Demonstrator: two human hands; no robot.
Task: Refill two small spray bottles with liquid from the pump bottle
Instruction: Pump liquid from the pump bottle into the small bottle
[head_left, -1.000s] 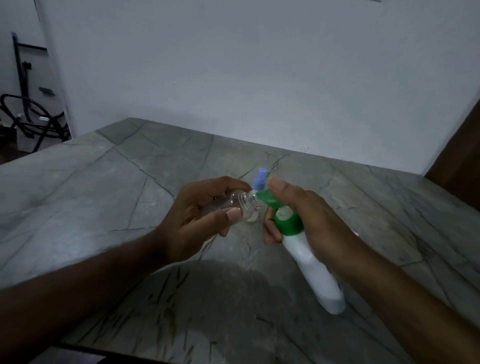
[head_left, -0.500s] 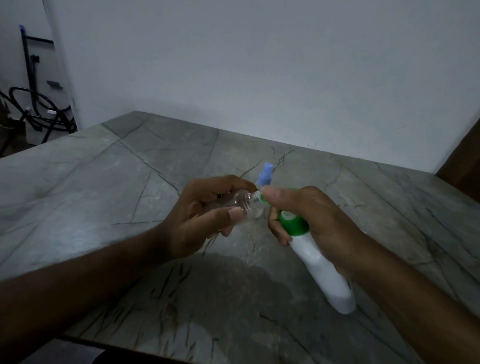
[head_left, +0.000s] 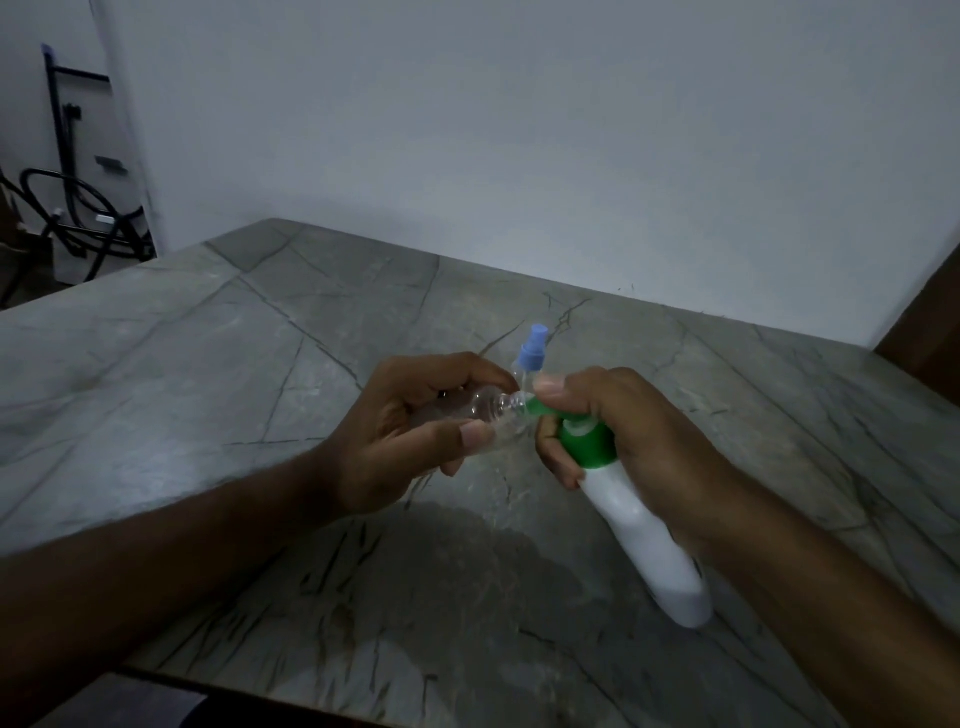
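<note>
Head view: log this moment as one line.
left hand: holds open clear bottle | right hand: pump bottle, spout at its neck | capped spray bottle: behind

Tilted white pump bottle (head_left: 639, 525), green nozzle (head_left: 537, 408) touching the uncapped clear bottle (head_left: 480, 408).

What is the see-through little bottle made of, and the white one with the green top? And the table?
The little bottle looks like clear plastic: you see fingers through it. The pump bottle seems smooth, matte white plastic, with a glossier green plastic pump. The table looks like polished grey stone, maybe marble, with dark veins.
</note>
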